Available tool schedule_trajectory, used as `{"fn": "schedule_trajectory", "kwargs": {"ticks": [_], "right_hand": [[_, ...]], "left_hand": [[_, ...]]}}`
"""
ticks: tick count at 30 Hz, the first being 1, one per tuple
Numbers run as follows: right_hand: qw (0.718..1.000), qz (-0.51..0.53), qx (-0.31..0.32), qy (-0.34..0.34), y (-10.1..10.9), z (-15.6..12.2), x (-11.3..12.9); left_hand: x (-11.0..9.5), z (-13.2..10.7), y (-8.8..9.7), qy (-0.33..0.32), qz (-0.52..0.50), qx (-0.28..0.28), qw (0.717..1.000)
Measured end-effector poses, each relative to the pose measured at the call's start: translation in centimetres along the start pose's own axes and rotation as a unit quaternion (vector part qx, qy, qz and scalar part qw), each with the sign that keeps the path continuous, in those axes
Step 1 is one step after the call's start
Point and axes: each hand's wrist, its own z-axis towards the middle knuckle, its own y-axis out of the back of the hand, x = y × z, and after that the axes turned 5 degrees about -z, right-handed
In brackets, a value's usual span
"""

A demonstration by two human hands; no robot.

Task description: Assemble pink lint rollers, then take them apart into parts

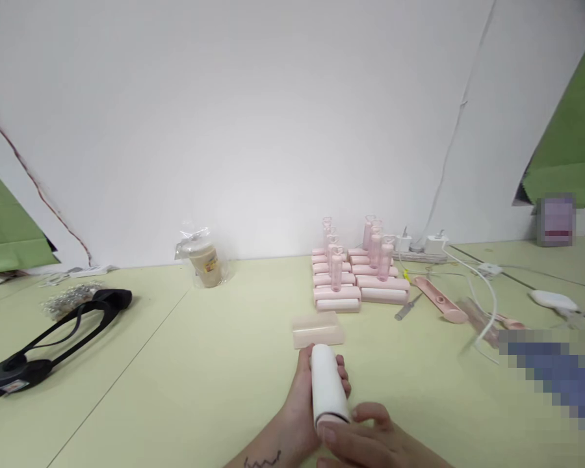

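Far left of the hands: a black strap device point(53, 344) lies flat, with a pile of small shiny parts point(71, 299) just beyond it. Between these items and the hands, the tabletop point(185, 383) is bare, and one seam line runs across it diagonally.

Ahead-left of the hands, at the wall edge: a clear plastic bag point(202, 257) stands upright and holds a tan cup.

Left hand point(302, 396): closed around the white cylinder point(327, 387), with its fingers wrapped under the body. The cylinder points away from the person. Just beyond its far end lies a pale pink block point(318, 329), close to it but not touching.

Right hand point(377, 442): partly curled, with fingertips on the cylinder's near end. The picture does not show whether it grips.

Ahead of the hands: stacked pink rollers point(358, 286) carry upright clear pink tubes point(335, 272).

Ahead-right: a pink handle point(439, 300), white chargers point(422, 246) at the wall and a loose white cable point(487, 305) crowd the surface. A white oval device point(553, 300) lies farther right.
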Motion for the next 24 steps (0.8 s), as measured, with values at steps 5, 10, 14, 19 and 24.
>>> {"fn": "schedule_trajectory", "kwargs": {"ticks": [5, 10, 14, 19, 24], "right_hand": [[0.995, -0.07, -0.069, 0.014, -1.9, -1.0, -0.4], [0.995, -0.08, -0.065, 0.012, -2.3, -0.9, -0.6], [0.989, -0.132, -0.06, 0.031, -1.8, -0.5, -1.0], [0.989, -0.134, -0.061, 0.033, -2.2, -0.6, -0.8], [0.984, -0.127, -0.121, -0.002, -2.7, -0.4, -0.6]], "left_hand": [[-0.3, 0.1, 0.0, 0.016, 0.006, -0.017, 1.0], [-0.6, -0.1, 0.0, 0.044, -0.004, -0.018, 0.999], [-0.5, 0.3, 0.9, 0.054, -0.009, 0.014, 0.998], [-0.2, 1.0, 2.0, 0.082, -0.004, 0.034, 0.996], [-0.3, 0.2, 1.0, 0.095, 0.015, 0.039, 0.995]]}}
